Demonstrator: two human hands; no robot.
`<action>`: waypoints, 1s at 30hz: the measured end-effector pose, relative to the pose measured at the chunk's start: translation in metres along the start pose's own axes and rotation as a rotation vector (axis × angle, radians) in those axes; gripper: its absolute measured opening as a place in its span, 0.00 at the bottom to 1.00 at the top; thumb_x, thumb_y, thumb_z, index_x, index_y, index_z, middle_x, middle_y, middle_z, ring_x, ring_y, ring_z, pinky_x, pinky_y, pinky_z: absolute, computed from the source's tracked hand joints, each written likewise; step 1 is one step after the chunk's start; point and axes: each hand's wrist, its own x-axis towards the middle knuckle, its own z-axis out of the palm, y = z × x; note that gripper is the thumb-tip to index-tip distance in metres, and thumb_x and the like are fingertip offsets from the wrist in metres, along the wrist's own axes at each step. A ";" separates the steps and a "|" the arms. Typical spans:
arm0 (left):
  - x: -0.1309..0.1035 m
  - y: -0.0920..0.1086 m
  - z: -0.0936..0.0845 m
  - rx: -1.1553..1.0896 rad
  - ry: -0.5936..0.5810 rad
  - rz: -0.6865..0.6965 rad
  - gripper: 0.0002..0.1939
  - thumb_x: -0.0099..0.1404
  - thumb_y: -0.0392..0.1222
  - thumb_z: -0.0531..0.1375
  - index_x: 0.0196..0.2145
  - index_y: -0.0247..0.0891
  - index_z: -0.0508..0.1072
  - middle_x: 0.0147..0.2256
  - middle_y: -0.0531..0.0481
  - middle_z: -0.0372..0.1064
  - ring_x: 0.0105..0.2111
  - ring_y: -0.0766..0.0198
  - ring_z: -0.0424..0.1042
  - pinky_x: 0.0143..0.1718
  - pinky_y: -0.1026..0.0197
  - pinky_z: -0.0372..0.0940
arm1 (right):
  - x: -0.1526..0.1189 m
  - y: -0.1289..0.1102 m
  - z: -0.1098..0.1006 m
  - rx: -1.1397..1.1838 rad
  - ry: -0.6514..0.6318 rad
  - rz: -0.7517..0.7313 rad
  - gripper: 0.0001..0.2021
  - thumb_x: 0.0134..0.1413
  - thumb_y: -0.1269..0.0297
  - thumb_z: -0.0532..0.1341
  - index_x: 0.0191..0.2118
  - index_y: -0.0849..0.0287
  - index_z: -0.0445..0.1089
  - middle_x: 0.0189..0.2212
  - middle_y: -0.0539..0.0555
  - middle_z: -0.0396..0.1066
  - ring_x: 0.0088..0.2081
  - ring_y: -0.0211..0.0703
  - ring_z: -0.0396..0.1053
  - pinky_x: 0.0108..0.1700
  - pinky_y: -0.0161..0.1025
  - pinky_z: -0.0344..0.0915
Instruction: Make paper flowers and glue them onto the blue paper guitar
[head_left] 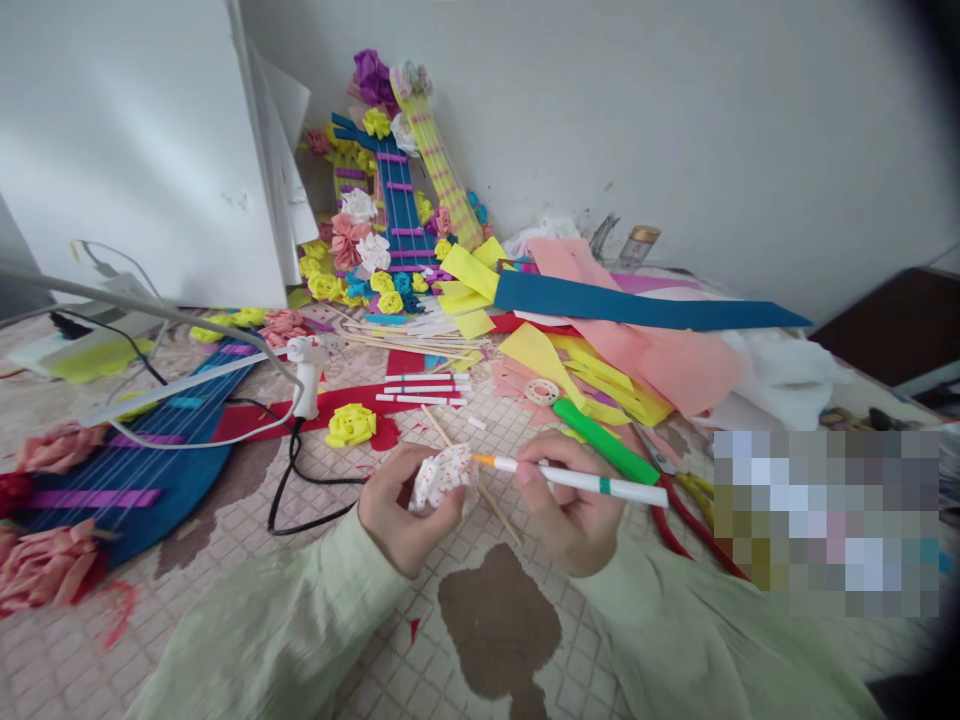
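Between the thumb and fingers of my left hand (409, 510) is a white paper flower (444, 478) dotted with small coloured specks. My right hand (571, 500) is closed around a white felt-tip pen (559, 473) with a green band. The pen's orange tip points left and meets the flower's right edge, or nearly so. Beneath the hands a thin wooden stick (499, 515) lies on the table. A small white pen cap (477, 424) rests just beyond the flower. Several more white felt-tip pens (424, 388) lie behind it, beside a yellow paper flower (350, 425).
A white glue gun (304, 375) with a black cord stands left of centre. Blue paper guitars with flowers lie at left (172, 450) and lean on the wall (401, 195). Right of my hands are a green strip (606, 440), scissors (664, 460) and crepe paper (660, 360).
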 end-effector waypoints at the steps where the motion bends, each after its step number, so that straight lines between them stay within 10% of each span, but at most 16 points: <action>1: 0.000 0.001 -0.001 0.006 -0.012 0.000 0.10 0.47 0.39 0.58 0.29 0.34 0.66 0.27 0.49 0.65 0.26 0.63 0.66 0.26 0.62 0.62 | 0.000 0.000 0.000 -0.005 -0.009 0.005 0.04 0.43 0.75 0.55 0.27 0.59 0.63 0.21 0.48 0.62 0.23 0.35 0.61 0.25 0.34 0.58; 11: 0.001 -0.001 -0.002 0.027 -0.087 0.068 0.10 0.47 0.37 0.58 0.30 0.34 0.66 0.28 0.48 0.64 0.27 0.64 0.65 0.27 0.62 0.62 | -0.002 -0.002 0.002 0.018 -0.207 0.000 0.05 0.44 0.72 0.56 0.30 0.58 0.65 0.25 0.50 0.67 0.27 0.36 0.64 0.29 0.34 0.62; 30: 0.002 0.006 -0.002 0.006 -0.084 0.053 0.08 0.46 0.35 0.58 0.28 0.33 0.67 0.26 0.49 0.64 0.25 0.64 0.65 0.25 0.63 0.62 | 0.000 -0.003 0.000 0.035 -0.106 0.058 0.04 0.45 0.72 0.55 0.29 0.59 0.65 0.23 0.50 0.65 0.25 0.36 0.62 0.27 0.34 0.60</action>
